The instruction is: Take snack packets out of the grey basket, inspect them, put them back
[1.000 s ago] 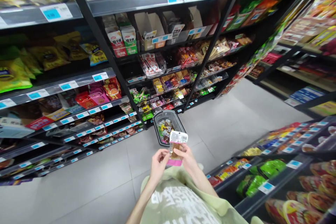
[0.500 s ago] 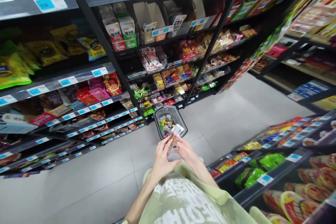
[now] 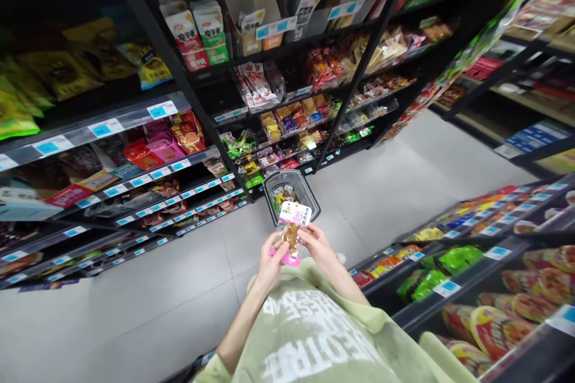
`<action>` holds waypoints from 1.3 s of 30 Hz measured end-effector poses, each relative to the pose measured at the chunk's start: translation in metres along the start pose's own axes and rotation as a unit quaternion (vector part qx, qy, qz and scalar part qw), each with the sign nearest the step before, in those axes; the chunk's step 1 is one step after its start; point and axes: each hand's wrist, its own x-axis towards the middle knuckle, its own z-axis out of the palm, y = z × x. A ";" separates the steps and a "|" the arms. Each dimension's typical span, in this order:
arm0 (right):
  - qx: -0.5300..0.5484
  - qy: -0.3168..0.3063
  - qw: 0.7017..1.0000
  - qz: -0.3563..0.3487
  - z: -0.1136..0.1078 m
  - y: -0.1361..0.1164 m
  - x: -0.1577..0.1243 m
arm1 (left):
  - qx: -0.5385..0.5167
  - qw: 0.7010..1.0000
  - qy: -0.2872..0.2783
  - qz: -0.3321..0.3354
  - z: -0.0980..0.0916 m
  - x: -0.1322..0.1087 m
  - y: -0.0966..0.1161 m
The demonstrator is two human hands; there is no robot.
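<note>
Between my two hands is a small vacuum-sealed snack packet (image 3: pixel 291 234), with a white printed top, a clear middle showing something brown, and a pink bottom end. My left hand (image 3: pixel 271 258) pinches its lower left side, thumb on the front. On the right edge, near the white label, my right hand (image 3: pixel 315 243) grips it with closed fingers. Just beyond the packet, a grey shopping basket (image 3: pixel 307 196) stands on the floor. Several small snack packets (image 3: pixel 282 196) lie inside it, partly hidden behind the held one.
Snack shelves (image 3: pixel 197 158) run along the left and front, close behind the basket. At lower right stands another shelf with green bags (image 3: pixel 458 260) and instant noodle cups (image 3: pixel 498 329). A grey tiled floor (image 3: pixel 404 161) stretches off to the right between the shelves.
The packet has turned from tilted away to upright, its printed front facing me. My left hand has shifted from its top to its lower left side. The view has tipped slightly downward.
</note>
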 end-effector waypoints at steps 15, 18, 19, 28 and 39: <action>0.023 0.033 0.999 -0.014 0.007 -0.004 -0.005 | -0.007 1.000 -0.013 -0.024 0.001 0.000 0.000; 0.026 0.025 0.999 -0.003 0.005 -0.003 -0.004 | -0.009 0.999 -0.016 -0.039 0.003 -0.001 0.002; 0.028 0.023 0.999 -0.002 0.004 -0.003 -0.004 | -0.007 0.999 -0.014 -0.043 0.003 -0.001 0.002; 0.026 0.031 0.999 -0.001 -0.001 0.000 -0.001 | -0.033 0.998 -0.022 -0.051 0.005 0.000 0.003; 0.031 0.039 0.999 0.004 0.003 -0.006 -0.003 | -0.029 0.998 -0.026 -0.057 0.004 0.001 0.001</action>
